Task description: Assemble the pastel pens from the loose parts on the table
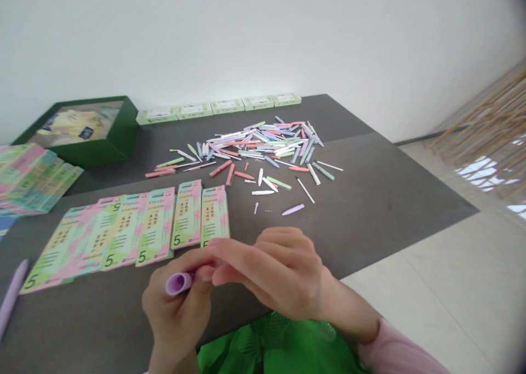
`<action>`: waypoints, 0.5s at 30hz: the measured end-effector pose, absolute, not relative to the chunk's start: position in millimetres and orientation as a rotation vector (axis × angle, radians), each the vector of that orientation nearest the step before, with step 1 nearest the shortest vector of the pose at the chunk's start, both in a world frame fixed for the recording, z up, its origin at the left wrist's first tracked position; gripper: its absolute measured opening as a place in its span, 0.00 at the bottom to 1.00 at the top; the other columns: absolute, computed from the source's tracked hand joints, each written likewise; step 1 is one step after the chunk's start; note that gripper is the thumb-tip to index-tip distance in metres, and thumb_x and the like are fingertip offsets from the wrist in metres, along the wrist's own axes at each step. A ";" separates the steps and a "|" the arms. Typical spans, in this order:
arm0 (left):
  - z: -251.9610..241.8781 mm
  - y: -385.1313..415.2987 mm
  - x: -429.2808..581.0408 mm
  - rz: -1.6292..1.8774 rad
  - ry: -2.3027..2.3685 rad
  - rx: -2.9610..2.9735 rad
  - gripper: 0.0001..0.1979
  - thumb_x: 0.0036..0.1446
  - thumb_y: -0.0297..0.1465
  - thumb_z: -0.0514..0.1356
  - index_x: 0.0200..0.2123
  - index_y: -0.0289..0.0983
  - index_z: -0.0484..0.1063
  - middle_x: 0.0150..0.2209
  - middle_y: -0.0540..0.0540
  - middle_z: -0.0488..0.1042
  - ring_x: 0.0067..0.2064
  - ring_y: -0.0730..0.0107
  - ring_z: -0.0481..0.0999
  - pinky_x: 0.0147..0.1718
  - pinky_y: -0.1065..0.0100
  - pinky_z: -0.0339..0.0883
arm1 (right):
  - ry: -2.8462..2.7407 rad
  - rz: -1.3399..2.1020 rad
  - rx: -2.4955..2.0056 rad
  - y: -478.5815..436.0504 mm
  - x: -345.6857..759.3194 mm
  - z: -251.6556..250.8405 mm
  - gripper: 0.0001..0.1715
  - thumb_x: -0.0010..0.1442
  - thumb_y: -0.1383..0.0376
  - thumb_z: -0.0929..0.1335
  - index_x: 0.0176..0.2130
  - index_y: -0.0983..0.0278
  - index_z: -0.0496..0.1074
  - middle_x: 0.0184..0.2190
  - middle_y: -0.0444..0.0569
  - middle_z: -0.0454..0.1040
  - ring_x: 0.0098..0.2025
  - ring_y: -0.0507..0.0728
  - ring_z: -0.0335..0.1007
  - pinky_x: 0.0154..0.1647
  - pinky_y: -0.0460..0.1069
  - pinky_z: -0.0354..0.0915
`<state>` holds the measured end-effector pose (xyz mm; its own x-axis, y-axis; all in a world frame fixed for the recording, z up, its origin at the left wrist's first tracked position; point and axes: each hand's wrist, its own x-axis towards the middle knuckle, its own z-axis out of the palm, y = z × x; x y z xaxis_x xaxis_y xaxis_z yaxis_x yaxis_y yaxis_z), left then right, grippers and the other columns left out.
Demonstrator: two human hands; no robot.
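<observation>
My left hand (176, 311) holds a lilac plastic tube (178, 282), its open round end pointing left. The far end of the tube is hidden inside my fingers. My right hand (279, 272) reaches across from the right, its fingertips pressed against my left fingers, and I cannot tell whether they grip the tube. Just beyond both hands, a row of pastel printed cards marked 5 (123, 237) lies on the dark table (370, 209). Farther back is a loose heap of pastel pen-like plastic parts (263, 146). A lilac piece (293, 209) lies apart from the heap.
A lilac pen (12, 297) lies at the left edge. Behind it are a stack of cards (33, 179) and an open green box (82, 130). Small white-green boxes (217, 107) line the back. A green mesh bag (279, 346) sits below my hands, and wooden sticks (485, 127) stand at right.
</observation>
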<state>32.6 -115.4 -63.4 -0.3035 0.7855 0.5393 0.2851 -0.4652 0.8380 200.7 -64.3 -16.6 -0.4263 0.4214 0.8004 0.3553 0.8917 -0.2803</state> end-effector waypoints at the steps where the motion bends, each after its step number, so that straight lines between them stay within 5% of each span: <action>1: -65.5 -116.2 30.9 1.817 1.361 1.585 0.02 0.55 0.30 0.65 0.34 0.41 0.77 0.27 0.54 0.74 0.27 0.74 0.72 0.28 0.74 0.68 | -2.006 0.104 -0.543 -64.5 199.8 -15.6 0.12 0.67 0.62 0.65 0.47 0.65 0.72 0.18 0.35 0.67 0.17 0.44 0.58 0.19 0.44 0.53; 11: -62.3 -115.5 27.7 1.783 1.436 1.721 0.05 0.60 0.31 0.61 0.31 0.40 0.76 0.26 0.54 0.76 0.26 0.75 0.74 0.28 0.75 0.69 | -2.155 0.074 -0.503 -62.1 196.0 -7.0 0.18 0.71 0.63 0.58 0.41 0.64 0.74 0.15 0.36 0.55 0.17 0.46 0.50 0.19 0.46 0.49; 15: -57.4 -115.0 23.3 1.716 1.438 1.801 0.03 0.57 0.31 0.63 0.31 0.40 0.77 0.24 0.55 0.76 0.23 0.76 0.73 0.23 0.75 0.67 | -2.254 -0.010 -0.431 -55.1 197.1 -9.4 0.12 0.66 0.68 0.62 0.39 0.62 0.74 0.16 0.36 0.54 0.17 0.46 0.46 0.18 0.46 0.46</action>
